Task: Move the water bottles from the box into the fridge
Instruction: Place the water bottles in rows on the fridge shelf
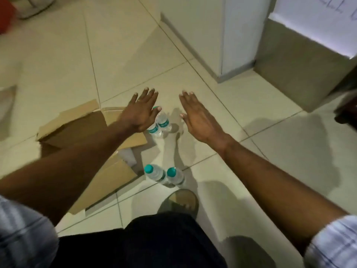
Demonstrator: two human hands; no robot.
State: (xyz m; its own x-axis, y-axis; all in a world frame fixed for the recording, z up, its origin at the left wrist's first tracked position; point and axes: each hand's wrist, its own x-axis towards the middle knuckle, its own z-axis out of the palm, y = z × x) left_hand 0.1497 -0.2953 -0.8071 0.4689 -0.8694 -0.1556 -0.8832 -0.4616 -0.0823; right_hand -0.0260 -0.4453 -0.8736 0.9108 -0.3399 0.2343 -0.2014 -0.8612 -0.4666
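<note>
A brown cardboard box (85, 130) lies on the tiled floor at the left, flaps spread, largely hidden by my left forearm. Two clear water bottles with teal caps stand on the floor near my foot, one (155, 174) beside the other (175, 176). Two more bottles (163, 123) stand farther off, partly under my left hand (142, 111). My left hand is flat, fingers apart, holding nothing. My right hand (199, 118) hovers to the right of those far bottles, also spread and empty. The white fridge body (239, 35) stands at the upper right.
A white open door panel (316, 24) hangs at the top right above a shadowed floor patch. My sandalled foot (179, 202) and dark trousers fill the bottom centre. A red object (5, 14) sits at the top left corner. A dark object (347, 113) is at the right edge.
</note>
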